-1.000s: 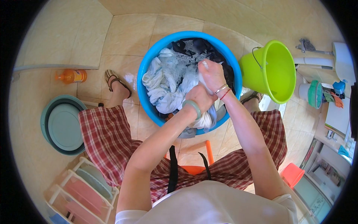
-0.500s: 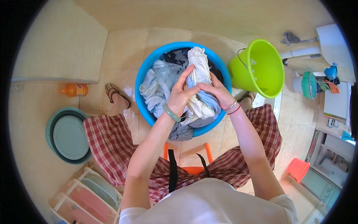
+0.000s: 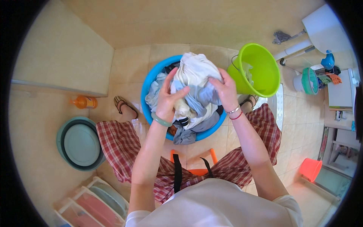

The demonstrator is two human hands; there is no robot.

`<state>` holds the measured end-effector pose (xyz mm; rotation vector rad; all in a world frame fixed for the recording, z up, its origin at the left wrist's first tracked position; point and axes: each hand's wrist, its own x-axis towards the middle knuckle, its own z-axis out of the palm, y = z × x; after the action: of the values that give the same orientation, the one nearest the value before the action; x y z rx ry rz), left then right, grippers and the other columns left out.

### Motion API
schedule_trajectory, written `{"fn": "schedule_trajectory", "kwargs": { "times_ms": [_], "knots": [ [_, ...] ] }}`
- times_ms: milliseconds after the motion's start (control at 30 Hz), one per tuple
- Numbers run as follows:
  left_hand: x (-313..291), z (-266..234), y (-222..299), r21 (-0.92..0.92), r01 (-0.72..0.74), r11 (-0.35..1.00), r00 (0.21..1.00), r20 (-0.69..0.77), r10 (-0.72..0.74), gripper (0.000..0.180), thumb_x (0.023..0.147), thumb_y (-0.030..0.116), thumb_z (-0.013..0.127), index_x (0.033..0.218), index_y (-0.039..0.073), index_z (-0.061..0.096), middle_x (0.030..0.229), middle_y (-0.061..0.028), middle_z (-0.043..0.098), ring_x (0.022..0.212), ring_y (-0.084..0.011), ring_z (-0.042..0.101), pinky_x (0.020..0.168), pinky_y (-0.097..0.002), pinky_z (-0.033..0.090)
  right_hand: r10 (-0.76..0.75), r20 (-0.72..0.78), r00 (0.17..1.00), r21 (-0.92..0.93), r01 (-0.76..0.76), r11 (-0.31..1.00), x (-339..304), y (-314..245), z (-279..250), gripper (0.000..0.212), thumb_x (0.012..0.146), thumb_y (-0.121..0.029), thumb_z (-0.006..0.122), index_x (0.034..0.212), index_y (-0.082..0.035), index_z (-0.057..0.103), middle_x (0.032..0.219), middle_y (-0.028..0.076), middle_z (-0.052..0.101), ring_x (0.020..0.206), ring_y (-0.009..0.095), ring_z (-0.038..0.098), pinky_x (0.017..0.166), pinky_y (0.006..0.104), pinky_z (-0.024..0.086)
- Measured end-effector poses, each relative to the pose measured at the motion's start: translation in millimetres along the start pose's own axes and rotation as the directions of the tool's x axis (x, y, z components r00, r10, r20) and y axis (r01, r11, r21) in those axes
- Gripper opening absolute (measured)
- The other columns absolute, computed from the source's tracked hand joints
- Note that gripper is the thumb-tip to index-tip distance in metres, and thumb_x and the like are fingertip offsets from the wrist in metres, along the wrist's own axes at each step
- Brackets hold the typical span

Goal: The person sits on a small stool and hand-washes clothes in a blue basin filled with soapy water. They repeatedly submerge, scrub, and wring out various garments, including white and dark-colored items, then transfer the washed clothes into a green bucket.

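Over a blue tub, a bunched wet white and light blue garment is held between my two hands. My left hand cups its left side, thumb and fingers spread around the cloth. On the other side, my right hand grips the fabric with thumb and fingers bent over it. Other wet clothes lie in the tub: light blue ones at the left, black ones at the back, and a grey piece draping over the near rim. The bundle hides most of the tub's inside.
A lime-green bucket stands right of the tub. To the left are an orange bottle and a grey-green basin. A basin rack is at the lower left, a coral bucket at the right. An orange stool is beneath me.
The rolled white cloth has become a wider, looser bundle. My hands have moved apart, from thumbs touching to either side of it. The whole view has shifted slightly.
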<state>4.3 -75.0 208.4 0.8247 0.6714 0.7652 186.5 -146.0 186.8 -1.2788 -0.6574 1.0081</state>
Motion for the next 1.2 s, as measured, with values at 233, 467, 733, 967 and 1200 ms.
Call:
{"fn": "schedule_trajectory", "kwargs": {
  "times_ms": [233, 467, 733, 967, 1200],
  "knots": [
    [-7, 46, 13, -0.047, -0.062, 0.997, 0.995, 0.081, 0.065, 0.062, 0.083, -0.005, 0.063, 0.139, 0.008, 0.041, 0.136, -0.0094, 0.047, 0.121, -0.0206, 0.049, 0.100, -0.0349, 0.042, -0.158, 0.194, 0.968, -0.224, 0.200, 0.954, -20, -3, 6, 0.079, 0.074, -0.025, 0.080, 0.133, 0.005, 0.038, 0.126, 0.011, 0.051, 0.113, 0.019, 0.052, 0.098, 0.0312, 0.042],
    [4, 48, 23, -0.210, -0.077, 0.975, 0.997, -0.043, 0.070, 0.052, 0.089, 0.010, 0.062, 0.137, 0.006, 0.042, 0.133, -0.0100, 0.050, 0.123, -0.0209, 0.047, 0.104, -0.0356, 0.038, 0.033, 0.008, 0.999, 0.465, -0.033, 0.885, -26, -46, -15, 0.054, 0.075, -0.001, 0.069, 0.124, 0.002, 0.048, 0.110, 0.009, 0.061, 0.099, 0.017, 0.060, 0.088, 0.0277, 0.047],
    [0, 59, -73, -0.480, 0.523, 0.704, 0.849, 0.221, -0.480, 0.055, 0.095, 0.050, 0.039, 0.141, 0.019, 0.040, 0.141, -0.0042, 0.046, 0.130, -0.0266, 0.042, 0.107, -0.0501, 0.032, -0.084, -0.004, 0.996, 0.485, 0.075, 0.872, -46, -60, -36, 0.057, 0.076, -0.008, 0.064, 0.130, 0.001, 0.045, 0.122, 0.010, 0.056, 0.112, 0.021, 0.054, 0.097, 0.0337, 0.042],
    [43, 131, -79, -0.251, 0.524, 0.814, 0.821, 0.404, -0.404, 0.051, 0.098, 0.042, 0.043, 0.139, 0.012, 0.039, 0.137, -0.0085, 0.049, 0.126, -0.0255, 0.046, 0.106, -0.0475, 0.035, -0.394, -0.132, 0.910, -0.718, 0.186, 0.671, -36, -57, -112, 0.048, 0.077, -0.017, 0.069, 0.122, -0.003, 0.057, 0.115, 0.016, 0.059, 0.107, 0.026, 0.058, 0.093, 0.0338, 0.045],
    [106, 214, -105, -0.087, 0.536, 0.840, 0.770, 0.459, -0.443, 0.046, 0.095, 0.029, 0.053, 0.133, 0.006, 0.042, 0.132, -0.0103, 0.050, 0.122, -0.0270, 0.049, 0.102, -0.0477, 0.040, -0.140, -0.645, 0.751, 0.182, 0.330, 0.926, -4, -31, -207, 0.049, 0.082, -0.013, 0.067, 0.127, 0.000, 0.051, 0.109, 0.009, 0.061, 0.089, 0.018, 0.061, 0.078, 0.0283, 0.050]
  ]
}}
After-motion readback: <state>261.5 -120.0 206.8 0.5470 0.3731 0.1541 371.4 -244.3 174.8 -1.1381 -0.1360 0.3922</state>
